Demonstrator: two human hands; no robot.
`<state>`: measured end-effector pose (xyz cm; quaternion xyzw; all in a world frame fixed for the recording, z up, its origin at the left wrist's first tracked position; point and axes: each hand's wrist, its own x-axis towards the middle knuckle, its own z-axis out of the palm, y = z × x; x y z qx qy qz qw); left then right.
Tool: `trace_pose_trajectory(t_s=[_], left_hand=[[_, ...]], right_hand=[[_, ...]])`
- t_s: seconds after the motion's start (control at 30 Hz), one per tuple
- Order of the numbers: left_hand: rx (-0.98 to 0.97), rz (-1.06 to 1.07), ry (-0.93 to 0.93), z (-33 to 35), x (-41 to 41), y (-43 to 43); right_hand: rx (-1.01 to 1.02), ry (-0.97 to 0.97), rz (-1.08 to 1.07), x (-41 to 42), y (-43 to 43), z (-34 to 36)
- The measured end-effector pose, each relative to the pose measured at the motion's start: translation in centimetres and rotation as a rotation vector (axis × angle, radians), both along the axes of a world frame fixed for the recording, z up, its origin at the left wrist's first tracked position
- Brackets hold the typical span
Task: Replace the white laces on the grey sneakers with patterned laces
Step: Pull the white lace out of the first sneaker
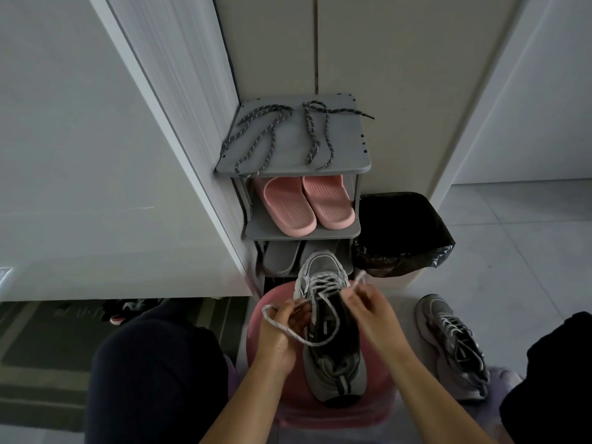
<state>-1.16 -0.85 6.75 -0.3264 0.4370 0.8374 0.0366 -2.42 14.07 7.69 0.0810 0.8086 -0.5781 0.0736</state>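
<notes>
Both hands work the grey sneaker (333,341) on the pink stool (381,408), left hand (282,331) and right hand (368,309) each pinching white lace (320,341) (a hard yank could snag an eyelet).

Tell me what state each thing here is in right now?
Sneaker on the pink stool: white lace partly pulled out, loose.
Left hand: fingers pinching one lace strand.
Right hand: fingers pinching the other strand.
Second sneaker: on the floor, laced.
Patterned laces: lying unused on the rack's top shelf.
Pink slippers: shelved as a pair.
Bin: lined with a black bag.
</notes>
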Motion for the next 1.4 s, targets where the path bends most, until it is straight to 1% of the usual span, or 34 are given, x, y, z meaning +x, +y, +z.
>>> trace_pose_trajectory(t_s=[0.03, 0.1, 0.2, 0.23, 0.3, 0.4, 0.43, 0.47, 0.57, 0.6, 0.63, 0.67, 0.7, 0.77, 0.8, 0.87, 0.93, 1.0, 1.13, 1.3, 1.4], left_hand=[[0.010, 0.011, -0.007, 0.1, -0.1, 0.1], [0.048, 0.073, -0.021, 0.2, -0.4, 0.0], [0.197, 0.209, -0.018, -0.5, -1.3, -1.0], [0.235, 0.226, -0.012, -0.7, -1.6, -1.4], [0.248, 0.241, -0.028, -0.9, -2.2, -2.3], [0.207, 0.342, -0.081, 0.2, -2.9, -4.3], [0.135, 0.317, -0.104, 0.8, -3.0, -5.0], [0.018, 0.255, -0.151, 0.9, -3.2, -5.5], [-0.491, -0.140, -0.323, 0.3, -3.1, -5.8], [-0.669, -0.276, -0.338, 0.0, -2.7, -5.5], [-0.815, -0.377, -0.303, -0.4, -2.3, -5.1], [-0.914, -0.420, -0.237, -0.7, -2.0, -4.6], [-0.942, -0.426, -0.175, -0.4, -1.7, -4.1], [-0.814, -0.360, -0.035, 0.5, -1.2, -2.8], [-0.785, -0.336, 0.036, 1.0, -1.3, -2.2], [-0.901, -0.434, 0.144, 1.7, -1.8, -1.2], [-0.932, -0.528, 0.154, 1.6, -2.5, -0.3], [-0.907, -0.556, 0.125, 1.3, -3.0, 0.3], [-0.827, -0.574, 0.129, 1.3, -3.2, 1.1], [-0.920, -0.547, 0.219, 1.4, -2.8, 1.1], [-0.878, -0.511, 0.226, 1.3, -2.2, 0.7]], right_hand=[[0.031, 0.017, 0.036, 0.2, -0.3, 0.0], [0.082, 0.013, 0.032, 0.4, -0.7, -0.3], [0.120, 0.004, 0.021, 0.4, -0.4, -0.4], [0.141, 0.002, 0.028, 0.4, -0.4, -0.3], [0.217, 0.030, 0.046, 0.5, -0.2, -0.2], [0.319, 0.081, 0.048, 0.4, 0.7, -0.1], [0.317, 0.091, 0.051, 0.3, 1.0, -0.1], [0.306, 0.098, 0.063, 0.3, 1.2, 0.0], [0.344, 0.155, 0.134, 0.4, 1.3, -0.2], [0.362, 0.184, 0.144, 0.5, 1.4, -0.2], [0.362, 0.201, 0.142, 0.5, 1.5, -0.2], [0.347, 0.204, 0.141, 0.5, 1.8, -0.2], [0.318, 0.198, 0.142, 0.5, 2.1, -0.2], [0.235, 0.143, 0.147, 0.5, 2.4, -0.1], [0.173, 0.093, 0.142, 0.4, 2.3, 0.0], [0.049, -0.015, 0.088, -0.1, 1.8, 0.1], [0.002, -0.100, 0.006, -0.9, 1.3, 0.0], [0.018, -0.127, -0.025, -1.5, 1.1, -0.3], [0.040, -0.121, -0.034, -1.9, 0.7, -0.9], [0.029, -0.125, -0.088, -1.7, 0.3, -0.7], [0.052, -0.075, -0.123, -1.3, 0.1, -0.5]])
